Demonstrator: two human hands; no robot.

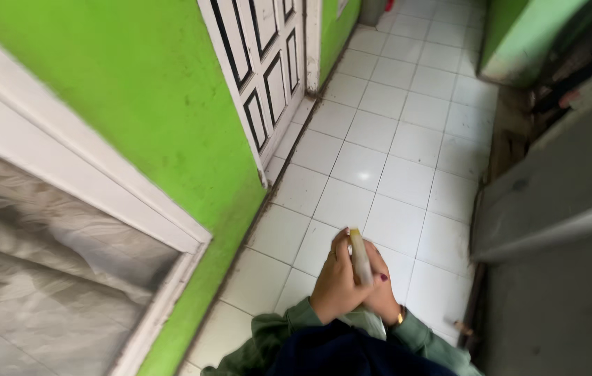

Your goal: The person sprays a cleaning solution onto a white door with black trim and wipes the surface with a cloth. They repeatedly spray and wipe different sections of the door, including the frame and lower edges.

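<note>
A person stands in a narrow tiled passage, both hands brought together low in front of the body around a slim, pale yellowish stick-shaped object [360, 256] that points away from the body, its rounded tip rising just above the fingers. What the object is made of cannot be told; a pale bit of something shows below the hands at the wrists. The left hand [336, 284] is curled closed around the object's near side, knuckles up. The right hand [381, 287], nails painted dark red, is folded shut against the other side, a gold-coloured bracelet [400, 318] at its wrist. Both arms wear olive-green sleeves [418, 335] over a dark blue garment [351, 354]. The white tiled floor [379, 160] runs ahead between a bright green wall [142, 90] on the left, with a white panelled door [264, 63] and a white-framed window [52, 271], and grey concrete steps [560, 209] on the right
</note>
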